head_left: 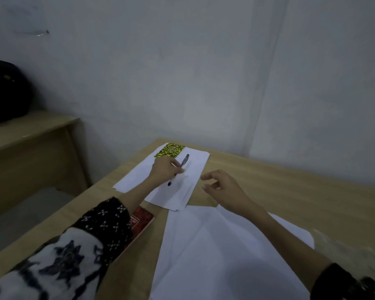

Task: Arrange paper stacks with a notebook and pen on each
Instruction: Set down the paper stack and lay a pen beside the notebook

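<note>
I am watching the left hand [165, 169] pinching the dark ballpoint pen [179, 169], lying on the far white paper stack [195, 169] just beside the yellow patterned notebook [170, 150]. Its long axis is running away toward the wall. The right hand [221, 185] is hovering loosely open, nearer the big white sheets [214, 245] on the wooden worktop [290, 187].
</note>
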